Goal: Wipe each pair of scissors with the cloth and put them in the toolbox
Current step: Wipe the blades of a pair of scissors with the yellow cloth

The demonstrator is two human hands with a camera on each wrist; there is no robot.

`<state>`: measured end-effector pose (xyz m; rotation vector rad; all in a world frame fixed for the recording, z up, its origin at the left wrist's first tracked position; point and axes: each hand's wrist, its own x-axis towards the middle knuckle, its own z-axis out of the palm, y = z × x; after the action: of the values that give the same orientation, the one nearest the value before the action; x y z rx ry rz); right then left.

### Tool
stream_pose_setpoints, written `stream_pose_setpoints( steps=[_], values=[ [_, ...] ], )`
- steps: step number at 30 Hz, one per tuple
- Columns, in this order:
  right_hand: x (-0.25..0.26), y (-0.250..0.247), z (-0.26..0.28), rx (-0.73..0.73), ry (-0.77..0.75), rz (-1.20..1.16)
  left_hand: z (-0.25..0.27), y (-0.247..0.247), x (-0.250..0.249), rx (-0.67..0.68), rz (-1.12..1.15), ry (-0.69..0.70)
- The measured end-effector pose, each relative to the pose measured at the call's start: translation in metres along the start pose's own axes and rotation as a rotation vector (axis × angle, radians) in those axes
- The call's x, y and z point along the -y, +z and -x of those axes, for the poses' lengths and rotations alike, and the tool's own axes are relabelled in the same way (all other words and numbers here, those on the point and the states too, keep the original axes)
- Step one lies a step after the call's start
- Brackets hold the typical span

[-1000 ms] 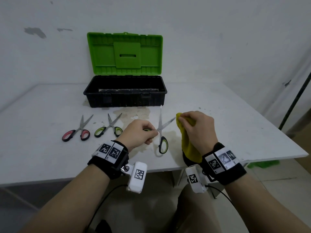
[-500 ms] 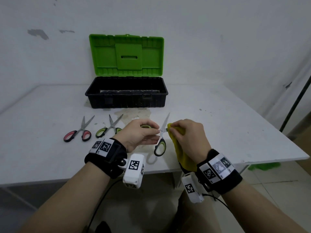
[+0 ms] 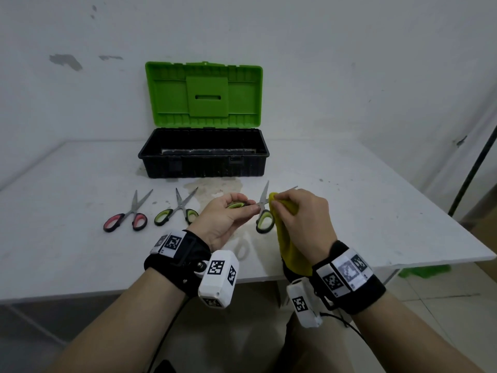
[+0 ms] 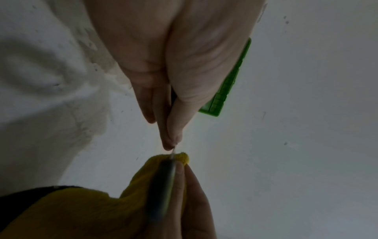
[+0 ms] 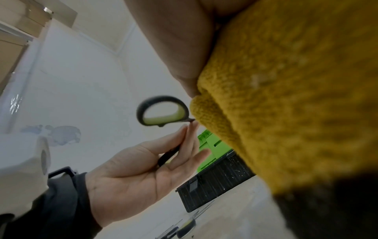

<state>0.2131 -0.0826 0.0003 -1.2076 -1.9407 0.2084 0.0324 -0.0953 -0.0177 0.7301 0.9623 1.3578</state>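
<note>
My left hand (image 3: 231, 216) pinches one green handle loop of a pair of green-handled scissors (image 3: 265, 221) held above the table; the other loop (image 5: 162, 113) hangs free. My right hand (image 3: 298, 216) grips a yellow cloth (image 3: 289, 243) and pinches it round one blade near the pivot (image 4: 174, 159). Both blade tips stick out past the cloth toward the toolbox. A red-handled pair (image 3: 129, 216) and a second green-handled pair (image 3: 178, 212) lie on the table to the left. The black toolbox (image 3: 203, 157) stands behind with its green lid (image 3: 203, 95) up.
The white table (image 3: 376, 211) has a brownish stain (image 3: 215, 185) just in front of the toolbox. A wall rises right behind the box. A dark pole (image 3: 473, 168) leans at the right, past the table's edge. Something green (image 3: 425, 271) lies on the floor there.
The cloth has slid along the blade toward the pivot. The scissors have turned and opened wider, with a second blade tip now showing to the right of my right hand.
</note>
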Motion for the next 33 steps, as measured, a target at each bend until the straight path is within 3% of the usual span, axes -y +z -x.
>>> stream_pose_setpoints(
  steps=[11,15,21,30,33],
  values=[
    [0.005,0.000,0.002,-0.021,0.004,-0.010,0.000,0.005,0.005,-0.047,0.123,0.051],
    [0.004,0.003,0.005,0.006,0.019,-0.010,0.001,0.005,0.007,-0.006,-0.010,0.053],
    [0.003,0.006,0.010,0.014,0.008,-0.034,-0.001,0.007,0.007,-0.094,-0.238,0.123],
    [0.005,0.003,0.012,0.036,0.005,-0.038,0.000,0.003,0.006,-0.025,-0.210,0.126],
    [0.007,0.002,0.012,0.041,0.000,-0.040,-0.001,0.004,0.006,-0.078,-0.176,0.110]
  ],
)
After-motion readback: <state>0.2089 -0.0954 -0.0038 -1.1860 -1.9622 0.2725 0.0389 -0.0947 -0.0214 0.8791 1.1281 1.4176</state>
